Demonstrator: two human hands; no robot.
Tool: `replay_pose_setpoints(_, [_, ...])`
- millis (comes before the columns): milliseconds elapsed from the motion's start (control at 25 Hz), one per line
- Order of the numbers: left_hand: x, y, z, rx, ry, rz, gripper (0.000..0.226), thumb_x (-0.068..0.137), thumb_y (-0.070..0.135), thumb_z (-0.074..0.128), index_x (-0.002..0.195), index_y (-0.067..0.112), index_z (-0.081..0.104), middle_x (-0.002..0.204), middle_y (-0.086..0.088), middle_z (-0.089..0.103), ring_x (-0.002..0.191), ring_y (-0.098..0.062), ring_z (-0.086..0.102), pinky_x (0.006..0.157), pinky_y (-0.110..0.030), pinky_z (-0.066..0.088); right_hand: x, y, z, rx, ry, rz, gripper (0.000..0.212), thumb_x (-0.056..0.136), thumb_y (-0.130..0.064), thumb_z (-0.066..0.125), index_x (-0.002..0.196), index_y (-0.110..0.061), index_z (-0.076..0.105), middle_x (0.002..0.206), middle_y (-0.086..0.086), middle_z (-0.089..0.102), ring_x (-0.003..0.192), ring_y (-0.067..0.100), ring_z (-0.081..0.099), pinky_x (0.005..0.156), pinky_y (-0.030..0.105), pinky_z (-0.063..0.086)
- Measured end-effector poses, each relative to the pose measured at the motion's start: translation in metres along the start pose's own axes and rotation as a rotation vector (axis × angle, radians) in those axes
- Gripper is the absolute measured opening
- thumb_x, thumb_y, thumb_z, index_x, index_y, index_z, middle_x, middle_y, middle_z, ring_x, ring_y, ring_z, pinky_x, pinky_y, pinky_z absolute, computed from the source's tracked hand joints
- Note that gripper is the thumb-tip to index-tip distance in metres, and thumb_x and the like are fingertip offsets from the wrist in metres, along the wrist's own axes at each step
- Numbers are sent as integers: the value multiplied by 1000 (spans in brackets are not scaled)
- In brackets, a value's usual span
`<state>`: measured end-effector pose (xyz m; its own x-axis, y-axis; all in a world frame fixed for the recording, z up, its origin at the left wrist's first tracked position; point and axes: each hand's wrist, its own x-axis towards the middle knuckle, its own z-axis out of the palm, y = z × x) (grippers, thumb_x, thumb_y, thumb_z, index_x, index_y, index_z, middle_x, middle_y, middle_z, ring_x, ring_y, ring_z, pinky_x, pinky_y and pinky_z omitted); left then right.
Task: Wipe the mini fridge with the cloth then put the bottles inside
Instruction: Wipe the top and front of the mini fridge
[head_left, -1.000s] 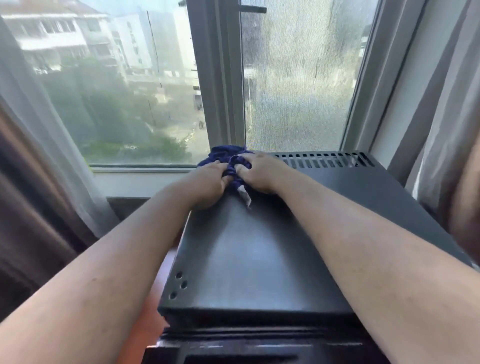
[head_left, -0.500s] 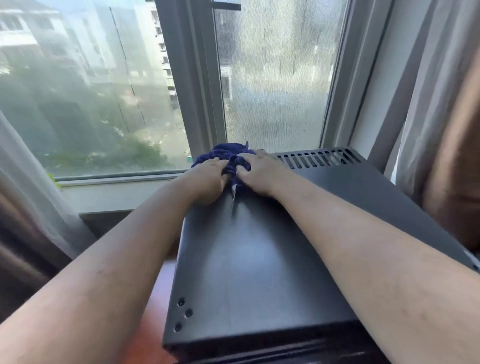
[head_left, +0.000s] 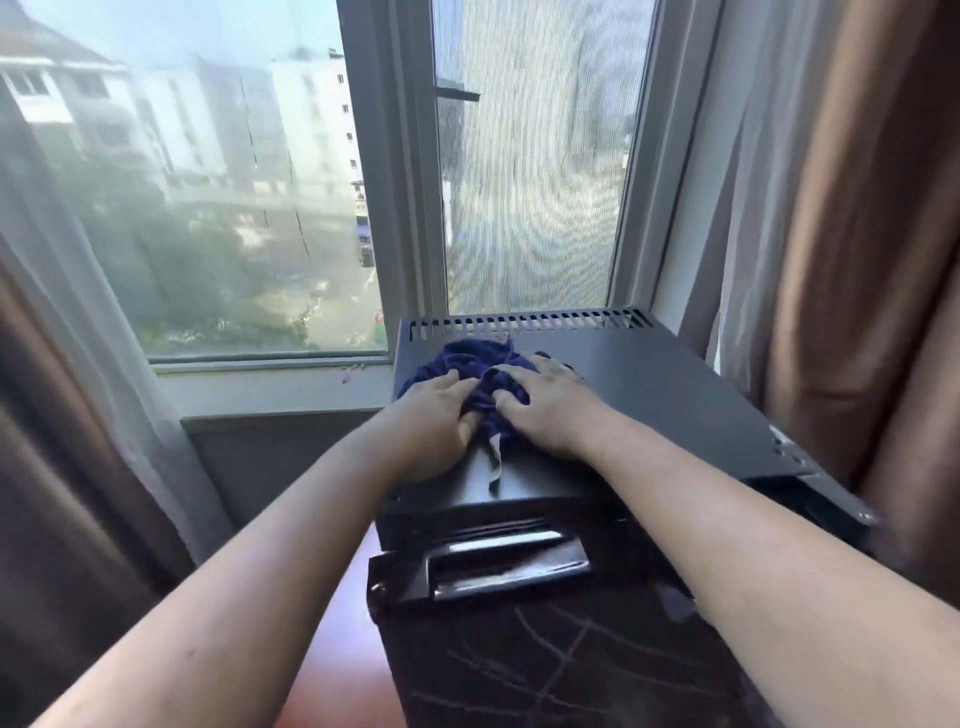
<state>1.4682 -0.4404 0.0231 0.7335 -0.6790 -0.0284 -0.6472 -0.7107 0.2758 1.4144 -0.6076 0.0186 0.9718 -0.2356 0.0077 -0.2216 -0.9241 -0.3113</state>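
My left hand (head_left: 431, 423) and right hand (head_left: 548, 413) both grip the bunched blue cloth (head_left: 465, 366), fingers curled into it, pressing it onto the mini fridge (head_left: 675, 405) top near its left edge. The bare top stretches rightward, on my right hand's side. Vent slots (head_left: 530, 323) line the back. I see no bottles.

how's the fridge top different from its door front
The fridge top is matte grey with vent slots along its back; the door front is glossy black with pale streaks and a recessed handle. The top carries the cloth; the door front is bare. Both are dark.
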Motion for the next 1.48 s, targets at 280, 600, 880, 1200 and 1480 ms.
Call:
replay_pose_setpoints(280, [-81, 83, 26, 24, -2, 4, 61, 107, 40, 39, 162, 21, 19, 171, -4, 14, 157, -25, 12, 127, -38, 12, -111, 39, -4, 46, 57, -15, 59, 101, -57, 36, 157, -38, 35, 171, 5, 21, 159, 25, 14, 130, 44, 12])
replay_pose_setpoints(600, [-109, 157, 49, 63, -41, 46, 61, 109, 41, 30, 162, 17, 13, 171, -10, 0, 158, -26, 1, 126, -35, 3, -179, 79, -23, 59, 95, 99, 57, 102, -53, 36, 158, -42, 33, 173, 3, 16, 160, 25, 12, 130, 43, 6])
replay_pose_setpoints(880, [-68, 171, 47, 149, -68, 106, 57, 109, 37, 32, 161, 15, 22, 170, -13, 11, 156, -30, 14, 125, -38, 13, -173, 92, -6, 56, 328, 180, 58, 97, -49, 43, 154, -37, 41, 170, 4, 26, 158, 26, 19, 130, 46, 9])
replay_pose_setpoints(1200, [-18, 138, 5, 83, 83, 292, 23, 95, 30, 64, 114, 19, 73, 112, -5, 75, 106, -29, 66, 91, -37, 50, -141, 82, 4, 216, 679, 101, 32, 91, -28, 57, 116, -18, 74, 124, 4, 69, 118, 28, 61, 110, 41, 44])
replay_pose_setpoints(1480, [51, 120, -23, -36, 364, 339, 18, 96, 26, 59, 112, 21, 66, 105, -11, 75, 96, -33, 68, 83, -39, 55, -64, 81, -45, 374, 734, 48, 23, 97, -15, 58, 113, -7, 74, 112, 13, 73, 108, 29, 65, 92, 26, 42])
